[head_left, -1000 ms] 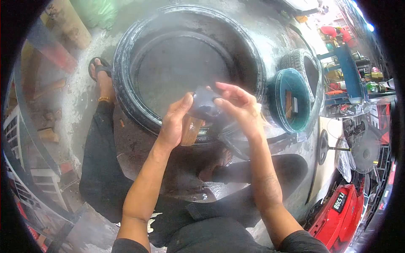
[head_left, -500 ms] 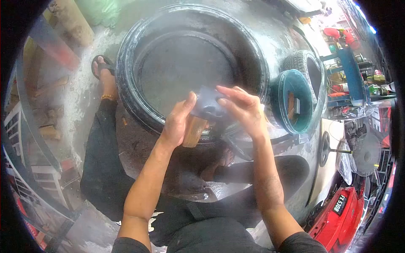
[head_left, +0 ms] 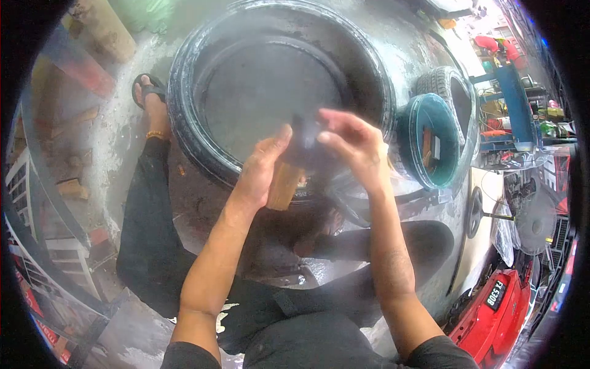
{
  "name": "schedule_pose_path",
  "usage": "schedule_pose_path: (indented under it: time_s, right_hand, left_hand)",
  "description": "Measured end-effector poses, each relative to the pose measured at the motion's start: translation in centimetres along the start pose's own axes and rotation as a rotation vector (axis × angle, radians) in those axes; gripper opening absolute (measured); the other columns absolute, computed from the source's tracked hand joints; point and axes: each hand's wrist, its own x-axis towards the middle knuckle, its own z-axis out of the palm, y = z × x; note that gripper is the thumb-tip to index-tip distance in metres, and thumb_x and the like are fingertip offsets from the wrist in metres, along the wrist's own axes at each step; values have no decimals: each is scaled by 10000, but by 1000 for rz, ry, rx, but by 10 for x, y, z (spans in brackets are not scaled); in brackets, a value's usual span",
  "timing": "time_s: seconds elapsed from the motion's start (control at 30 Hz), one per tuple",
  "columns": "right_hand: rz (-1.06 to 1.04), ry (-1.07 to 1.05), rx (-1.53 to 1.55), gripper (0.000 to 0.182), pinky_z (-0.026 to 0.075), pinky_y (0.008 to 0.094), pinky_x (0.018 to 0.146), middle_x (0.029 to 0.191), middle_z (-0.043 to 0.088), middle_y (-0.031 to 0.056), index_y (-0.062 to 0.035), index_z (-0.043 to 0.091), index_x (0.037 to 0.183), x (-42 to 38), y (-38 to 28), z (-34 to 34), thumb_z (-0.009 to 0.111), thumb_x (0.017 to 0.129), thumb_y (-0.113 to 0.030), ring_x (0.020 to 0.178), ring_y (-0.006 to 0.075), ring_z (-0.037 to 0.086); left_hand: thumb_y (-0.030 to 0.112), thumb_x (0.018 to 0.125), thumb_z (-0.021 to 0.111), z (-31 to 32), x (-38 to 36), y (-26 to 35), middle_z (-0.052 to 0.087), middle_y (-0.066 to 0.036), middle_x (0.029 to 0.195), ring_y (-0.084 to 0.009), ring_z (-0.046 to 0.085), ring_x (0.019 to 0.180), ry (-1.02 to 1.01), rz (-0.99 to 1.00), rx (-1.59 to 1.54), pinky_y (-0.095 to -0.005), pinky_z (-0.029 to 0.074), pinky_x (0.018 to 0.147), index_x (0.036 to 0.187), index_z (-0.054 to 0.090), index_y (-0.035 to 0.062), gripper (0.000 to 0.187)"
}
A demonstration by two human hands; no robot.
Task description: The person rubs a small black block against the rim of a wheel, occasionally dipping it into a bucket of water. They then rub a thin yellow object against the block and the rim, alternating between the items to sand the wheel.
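Note:
My left hand [head_left: 261,163] is closed around a wooden block [head_left: 284,187], its thumb pointing up. Against the block's upper end is a dark, thin sheet [head_left: 305,136], blurred; it may be sandpaper. My right hand [head_left: 356,147] is just right of the sheet, thumb and forefinger apart. Whether the thumb tip touches the sheet is hard to tell. Both hands are above the near rim of a big round black tub [head_left: 184,129], which has a dark, hazy inside.
A green bucket [head_left: 402,138] with a few pieces inside stands right of the tub, by a tyre [head_left: 430,83]. Farther right are a blue metal stand [head_left: 515,107], a grey fan [head_left: 533,224] and a red car panel [head_left: 491,313] with a number plate. Wood scraps [head_left: 72,189] lie at left.
The sheet has gone from pale grey to dark as its angle changed. My right fingers have risen slightly and spread. My left hand still grips the block.

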Motion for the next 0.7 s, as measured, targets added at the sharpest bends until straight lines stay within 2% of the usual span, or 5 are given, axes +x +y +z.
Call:
schedule_pose_path:
  time_s: [0.03,0.17,0.47,0.63,0.7]
  right_hand:
    - [-318,114,-240,500,563,298,831,1031,718,19,-53,771,1328,6,7,5,930,878,-203,943,127,681]
    - [-183,234,-433,509,595,338,829,1080,759,73,-35,782,1291,3,-1,7,938,869,-271,973,162,727]
    - [169,1,423,391,651,337,914,1132,794,147,92,744,1229,-6,-7,13,835,981,-196,976,201,778]
    - [12,54,290,387,602,275,885,1032,822,97,40,760,1234,-6,-19,16,896,932,-162,926,134,768]
    - [-27,35,287,391,603,277,888,1037,823,101,40,760,1236,-6,-23,15,905,916,-131,934,133,768]
  left_hand:
    - [507,1144,545,3,0,2,756,-73,921,-162,712,661,46,-3,-26,-304,605,619,1227,720,27,517]
    - [435,1165,540,8,1,3,735,-65,1029,-126,717,789,114,158,135,-283,613,675,1322,716,6,490]
    - [324,1046,776,20,-1,2,539,-59,1291,-139,565,1075,232,595,841,-290,562,769,1149,767,-20,360]
    - [259,807,1003,32,-1,-16,530,-102,1443,-206,624,1120,534,498,531,-316,579,983,1658,314,61,1113]
    - [221,805,999,29,3,-8,592,-112,1388,-211,651,1133,371,478,300,-341,596,978,1588,386,24,1014]
